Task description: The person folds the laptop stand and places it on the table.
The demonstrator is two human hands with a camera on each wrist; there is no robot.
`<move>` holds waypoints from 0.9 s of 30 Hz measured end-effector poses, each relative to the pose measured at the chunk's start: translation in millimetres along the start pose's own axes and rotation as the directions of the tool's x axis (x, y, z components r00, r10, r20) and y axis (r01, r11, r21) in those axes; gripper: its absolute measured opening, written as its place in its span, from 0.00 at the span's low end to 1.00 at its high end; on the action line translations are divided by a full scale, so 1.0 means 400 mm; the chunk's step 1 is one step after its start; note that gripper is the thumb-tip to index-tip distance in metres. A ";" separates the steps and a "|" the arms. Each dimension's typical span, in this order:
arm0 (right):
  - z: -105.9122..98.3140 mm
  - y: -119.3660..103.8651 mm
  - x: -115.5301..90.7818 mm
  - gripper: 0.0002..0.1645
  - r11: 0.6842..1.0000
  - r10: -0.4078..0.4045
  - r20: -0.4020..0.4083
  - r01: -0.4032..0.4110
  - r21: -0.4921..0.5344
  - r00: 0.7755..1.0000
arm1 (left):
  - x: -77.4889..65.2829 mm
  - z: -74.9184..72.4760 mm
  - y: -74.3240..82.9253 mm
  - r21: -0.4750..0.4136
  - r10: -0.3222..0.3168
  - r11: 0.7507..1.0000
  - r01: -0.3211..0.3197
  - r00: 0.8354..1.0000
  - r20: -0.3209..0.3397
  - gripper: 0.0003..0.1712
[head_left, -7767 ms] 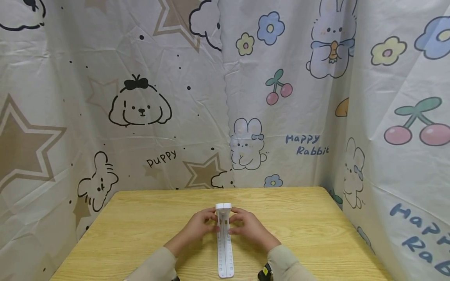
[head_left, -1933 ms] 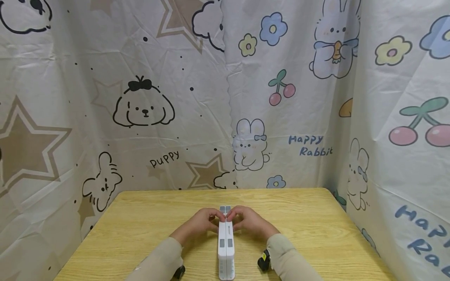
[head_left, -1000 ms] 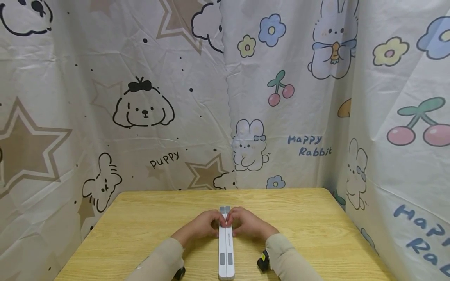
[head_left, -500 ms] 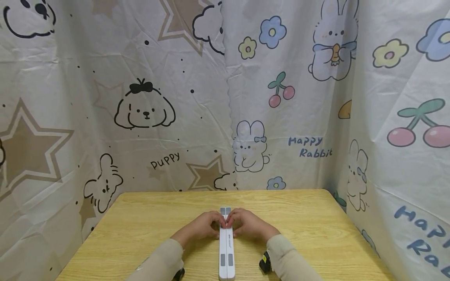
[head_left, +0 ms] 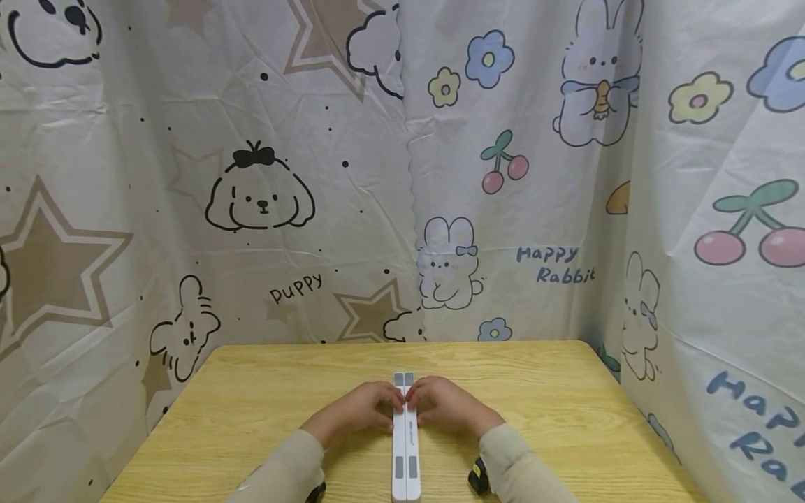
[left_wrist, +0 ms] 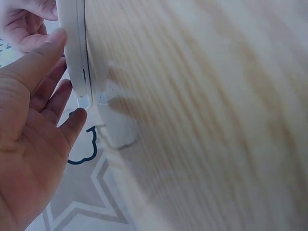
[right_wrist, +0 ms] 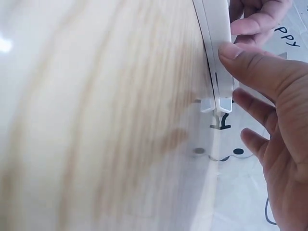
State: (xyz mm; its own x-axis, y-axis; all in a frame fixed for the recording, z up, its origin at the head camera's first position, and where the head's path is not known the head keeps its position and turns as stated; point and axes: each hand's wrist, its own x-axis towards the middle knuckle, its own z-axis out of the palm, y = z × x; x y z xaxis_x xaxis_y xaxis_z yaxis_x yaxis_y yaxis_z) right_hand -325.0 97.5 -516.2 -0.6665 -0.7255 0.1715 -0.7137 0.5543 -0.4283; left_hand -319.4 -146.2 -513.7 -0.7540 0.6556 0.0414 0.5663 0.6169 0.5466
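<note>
A long white folded laptop stand [head_left: 405,436] with grey pads lies on the wooden table, pointing away from me, its two bars side by side. My left hand [head_left: 367,406] grips its left side, thumb low against the side and fingertips on top. From the right, my right hand [head_left: 449,405] grips it the same way. In the left wrist view, the left thumb [left_wrist: 54,41] touches the stand's side, and the other fingers are spread near its far end. The right wrist view shows the right thumb [right_wrist: 236,53] on the white side [right_wrist: 219,53]. My palms do not touch the stand.
The wooden table [head_left: 277,391] has rounded far corners and a glossy surface. Printed curtains [head_left: 352,209] hang behind it and on both sides. A black device with a yellow mark [head_left: 478,476] is on the right wrist.
At first the stand showed its slotted bars and a raised far end. Later it lay top side up with its near part raised; that part has come down flat. Fingertips shifted slightly just now.
</note>
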 end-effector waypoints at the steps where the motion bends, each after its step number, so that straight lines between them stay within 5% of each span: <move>1: -0.001 -0.002 -0.002 0.12 1.000 -0.008 -0.002 0.008 -0.017 1.000 | 0.000 0.000 0.001 0.004 0.000 1.000 0.000 1.000 0.005 0.10; 8: -0.001 -0.007 -0.014 0.08 0.991 -0.051 -0.042 0.045 -0.122 0.998 | -0.008 0.002 0.015 -0.018 0.006 1.000 -0.007 1.000 -0.007 0.07; 16: -0.014 -0.025 -0.030 0.07 0.983 -0.039 -0.115 0.018 -0.184 0.993 | -0.023 -0.004 0.038 -0.041 -0.028 0.999 0.024 0.995 -0.099 0.08; 27: -0.058 -0.062 -0.079 0.11 0.931 -0.158 -0.191 0.082 -0.355 0.969 | -0.093 -0.023 0.061 0.155 0.041 0.988 -0.012 0.982 -0.183 0.10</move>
State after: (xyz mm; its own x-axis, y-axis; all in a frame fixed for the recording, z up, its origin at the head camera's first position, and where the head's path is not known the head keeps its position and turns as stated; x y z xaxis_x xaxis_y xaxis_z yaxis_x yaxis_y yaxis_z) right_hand -291.1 116.2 -490.4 -0.5741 -0.7127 0.4032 -0.7958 0.6016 -0.0697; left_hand -280.8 -159.6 -494.2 -0.7782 0.5897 0.2160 0.6205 0.6688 0.4095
